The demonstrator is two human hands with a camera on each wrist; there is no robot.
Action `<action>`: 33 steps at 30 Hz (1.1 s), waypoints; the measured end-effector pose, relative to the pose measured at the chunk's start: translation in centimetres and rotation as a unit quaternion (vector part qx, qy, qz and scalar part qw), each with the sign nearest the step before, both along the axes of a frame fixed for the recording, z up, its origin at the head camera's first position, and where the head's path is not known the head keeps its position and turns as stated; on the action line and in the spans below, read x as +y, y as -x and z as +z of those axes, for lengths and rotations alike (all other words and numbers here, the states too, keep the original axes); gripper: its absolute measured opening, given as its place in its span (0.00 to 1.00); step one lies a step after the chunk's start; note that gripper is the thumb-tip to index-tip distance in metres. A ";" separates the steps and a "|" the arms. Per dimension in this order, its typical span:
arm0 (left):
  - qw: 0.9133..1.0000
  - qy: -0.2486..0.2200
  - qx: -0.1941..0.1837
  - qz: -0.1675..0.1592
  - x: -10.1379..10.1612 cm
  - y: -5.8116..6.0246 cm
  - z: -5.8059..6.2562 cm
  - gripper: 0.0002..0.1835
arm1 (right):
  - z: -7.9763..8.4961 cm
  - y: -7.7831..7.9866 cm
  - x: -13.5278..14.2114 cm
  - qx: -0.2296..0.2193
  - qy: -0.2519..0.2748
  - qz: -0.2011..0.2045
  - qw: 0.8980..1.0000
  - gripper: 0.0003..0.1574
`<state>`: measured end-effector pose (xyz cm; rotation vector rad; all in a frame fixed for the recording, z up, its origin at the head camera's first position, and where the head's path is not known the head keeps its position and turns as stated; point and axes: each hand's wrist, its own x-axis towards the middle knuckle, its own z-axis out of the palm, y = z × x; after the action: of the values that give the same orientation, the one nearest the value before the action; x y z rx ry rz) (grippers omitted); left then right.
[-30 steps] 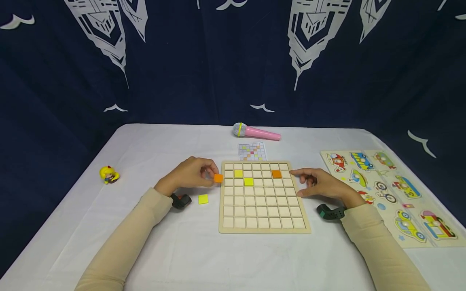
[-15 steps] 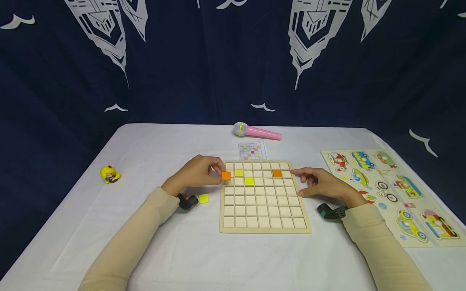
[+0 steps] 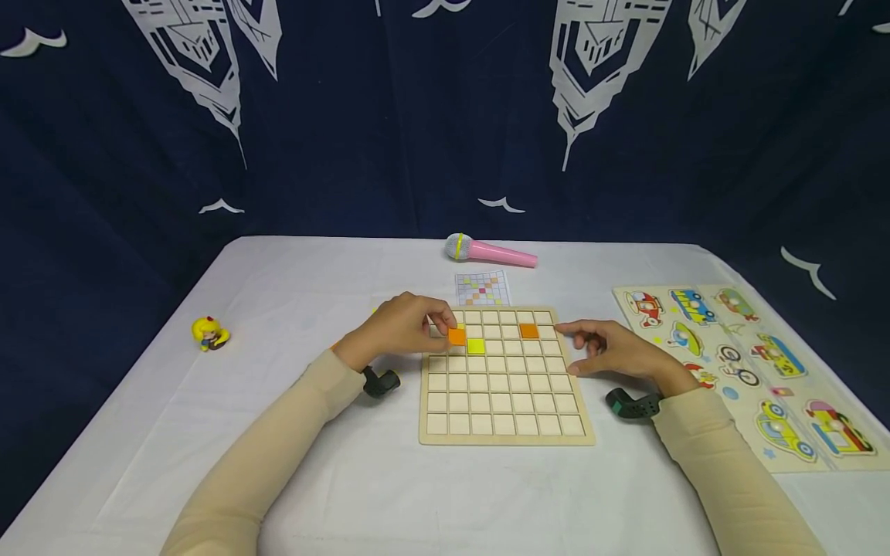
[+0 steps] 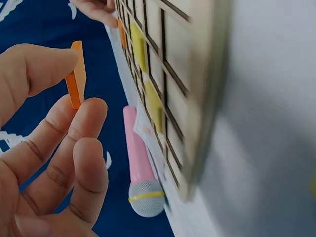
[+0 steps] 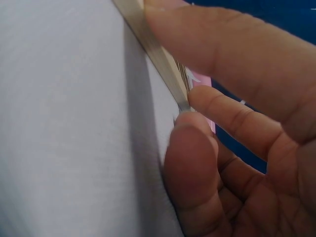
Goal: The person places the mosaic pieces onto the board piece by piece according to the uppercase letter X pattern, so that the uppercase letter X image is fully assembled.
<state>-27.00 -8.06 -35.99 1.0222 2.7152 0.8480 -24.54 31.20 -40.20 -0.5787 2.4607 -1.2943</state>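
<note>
Between thumb and fingertips, my left hand pinches a small orange square tile. In the head view that tile is over the upper left of a wooden grid board and overlaps a yellow tile there. The left wrist view shows it apart from the board. One yellow tile and another orange tile lie in cells of the board. At the board's right edge rests my right hand, its thumb and index finger spread along the rim and the other fingers bent beneath.
Behind the board lie a small printed pattern card and a pink toy microphone. A vehicle picture puzzle board covers the right side of the table. Far left stands a small yellow-haired figurine.
My left hand has carried the orange tile rightward from the board's left edge to over its cells. The left wrist now covers the loose yellow tile on the table. My right hand stays put.
</note>
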 end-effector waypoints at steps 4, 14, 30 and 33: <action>1.000 0.007 0.002 -0.015 1.1 0.1 0.4 0.11 | 0.0 0.0 0.0 0.000 0.000 -0.001 1.000 0.45; 0.999 0.037 0.017 -0.036 4.1 0.1 0.9 0.09 | -0.1 0.1 0.2 0.001 0.000 -0.001 1.000 0.46; 0.996 0.090 0.004 -0.011 7.7 0.7 0.6 0.08 | -0.1 0.1 0.3 0.011 -0.009 0.006 1.000 0.46; 0.994 0.105 0.000 -0.009 8.3 0.9 0.6 0.08 | 0.0 0.1 0.2 0.009 -0.008 0.006 1.000 0.46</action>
<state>-27.85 0.25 -35.41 0.9981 2.7181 0.5434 -24.68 31.42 -40.25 -0.6019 2.4756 -1.2695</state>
